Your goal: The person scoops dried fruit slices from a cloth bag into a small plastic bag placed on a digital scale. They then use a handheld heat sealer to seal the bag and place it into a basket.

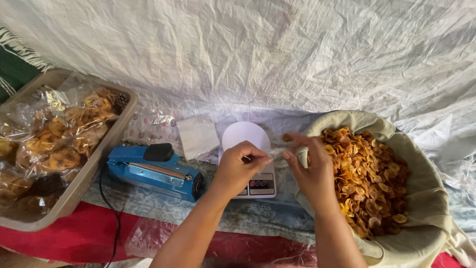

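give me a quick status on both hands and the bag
Left hand and right hand pinch a clear plastic bag between fingers, above the white scale. Chips basket at right. Nothing in the way.

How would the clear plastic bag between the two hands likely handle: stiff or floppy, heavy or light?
The clear bag is probably floppy and very light: it looks like thin film, pinched by the left hand and right hand. Likely slippery too.

Scale display hidden behind left hand; tray cut by left edge; clear bag blurred
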